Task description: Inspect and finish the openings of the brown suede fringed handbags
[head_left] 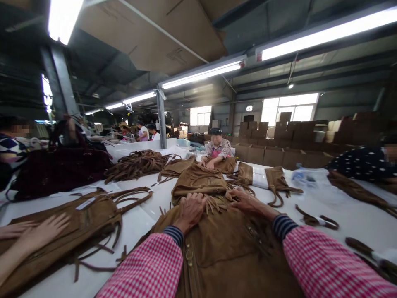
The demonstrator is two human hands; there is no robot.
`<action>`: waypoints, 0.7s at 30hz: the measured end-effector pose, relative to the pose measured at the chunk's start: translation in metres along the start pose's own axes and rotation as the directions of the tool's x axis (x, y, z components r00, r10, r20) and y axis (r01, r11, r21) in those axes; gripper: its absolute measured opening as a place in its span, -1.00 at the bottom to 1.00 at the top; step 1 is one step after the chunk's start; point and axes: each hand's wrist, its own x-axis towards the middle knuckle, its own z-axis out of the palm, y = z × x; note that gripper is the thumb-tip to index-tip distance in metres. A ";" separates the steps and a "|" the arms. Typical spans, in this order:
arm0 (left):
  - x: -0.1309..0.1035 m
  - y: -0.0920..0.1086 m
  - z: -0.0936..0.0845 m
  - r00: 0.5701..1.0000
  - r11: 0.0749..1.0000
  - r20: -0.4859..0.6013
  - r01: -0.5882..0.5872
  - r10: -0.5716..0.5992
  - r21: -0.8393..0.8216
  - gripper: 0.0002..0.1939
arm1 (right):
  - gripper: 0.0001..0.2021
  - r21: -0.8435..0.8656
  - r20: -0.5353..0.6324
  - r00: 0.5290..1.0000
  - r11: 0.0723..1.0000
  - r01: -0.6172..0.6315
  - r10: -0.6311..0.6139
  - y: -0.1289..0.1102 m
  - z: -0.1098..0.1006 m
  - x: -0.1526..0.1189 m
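A large brown suede bag [235,252] lies on the table directly in front of me, with a brass buckle and zip on its left part. My left hand [192,210] has its fingers curled over the far edge of this bag, beside a bunch of suede fringe [214,204]. On the other side of the fringe, my right hand [248,203] is closed on the same edge, its thumb and fingertips drawn together. Just beyond both hands lies another brown suede bag [198,181]. What sits under my palms is hidden.
At left, a co-worker's hands [43,231] rest on a brown bag [89,215]. A pile of brown straps [139,163] and a dark purple bag [62,169] lie behind. Another person [217,147] works across the white table [313,198]. Rolled straps [316,219] lie at right.
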 end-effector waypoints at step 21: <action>-0.215 -0.025 -0.093 0.954 0.821 -0.067 0.215 -0.293 -0.529 -0.55 | -0.72 0.426 -0.508 0.849 0.899 0.105 0.142 -0.053 -0.080 -0.172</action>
